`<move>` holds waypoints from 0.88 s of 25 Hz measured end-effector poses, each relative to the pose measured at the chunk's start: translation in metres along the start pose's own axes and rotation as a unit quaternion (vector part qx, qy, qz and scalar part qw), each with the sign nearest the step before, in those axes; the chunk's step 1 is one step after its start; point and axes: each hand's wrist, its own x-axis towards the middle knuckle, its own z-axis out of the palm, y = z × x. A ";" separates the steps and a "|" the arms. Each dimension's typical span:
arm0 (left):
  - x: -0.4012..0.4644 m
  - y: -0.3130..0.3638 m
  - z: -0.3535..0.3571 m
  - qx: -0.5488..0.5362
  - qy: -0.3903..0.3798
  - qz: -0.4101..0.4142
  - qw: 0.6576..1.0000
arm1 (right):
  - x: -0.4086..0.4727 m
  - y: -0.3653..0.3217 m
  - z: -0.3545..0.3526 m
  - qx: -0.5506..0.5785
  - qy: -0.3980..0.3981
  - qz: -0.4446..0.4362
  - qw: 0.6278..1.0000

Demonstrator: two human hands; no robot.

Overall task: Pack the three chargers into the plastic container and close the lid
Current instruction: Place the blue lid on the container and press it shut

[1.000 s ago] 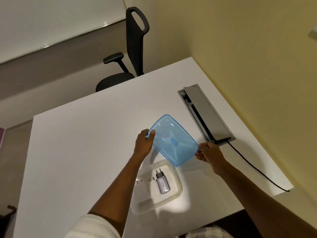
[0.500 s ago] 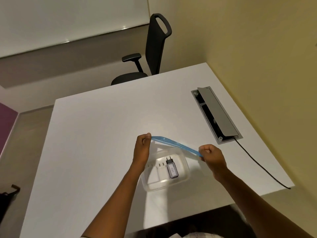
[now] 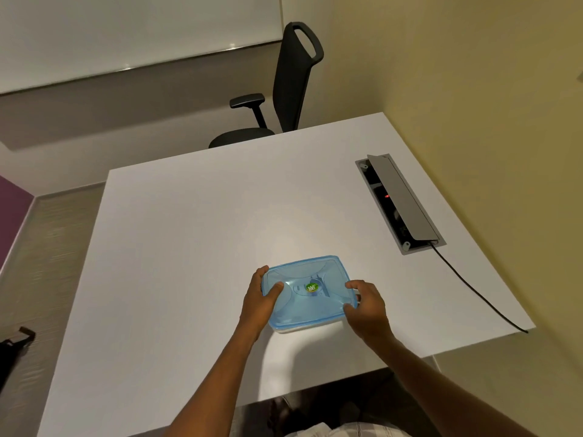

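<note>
The translucent blue lid (image 3: pixel 307 290) lies flat on top of the clear plastic container (image 3: pixel 304 328), near the front of the white table (image 3: pixel 189 247). A green sticker marks the lid's middle, and a charger shows dimly through it. My left hand (image 3: pixel 260 299) grips the lid's left edge, thumb on top. My right hand (image 3: pixel 366 305) holds the lid's right edge, fingers curled over the rim. The other chargers are hidden under the lid.
An open grey cable box (image 3: pixel 400 203) is sunk into the table at the right, with a black cable (image 3: pixel 473 288) running off the front-right edge. A black office chair (image 3: pixel 277 99) stands behind the table. A yellow wall runs along the right.
The lid came down from being held above the container and now lies flat on it. Both hands followed it down and stay on its edges.
</note>
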 end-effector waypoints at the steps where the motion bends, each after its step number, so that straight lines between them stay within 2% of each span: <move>1: -0.002 -0.002 0.000 0.016 0.002 0.005 1.000 | -0.001 0.001 0.004 -0.002 -0.004 -0.001 1.000; 11: 0.004 -0.013 0.011 0.097 0.008 0.035 0.995 | 0.002 0.000 0.015 -0.049 0.034 -0.009 0.998; 13: 0.006 -0.018 0.014 0.108 0.016 0.038 0.993 | 0.002 0.004 0.017 -0.078 0.049 -0.035 0.995; 16: 0.007 -0.027 0.019 0.124 0.028 0.031 0.991 | 0.004 0.013 0.021 -0.115 0.030 -0.071 0.990; 22: 0.005 -0.031 0.024 0.130 0.046 0.038 0.990 | 0.014 0.014 0.018 -0.134 -0.006 -0.061 0.989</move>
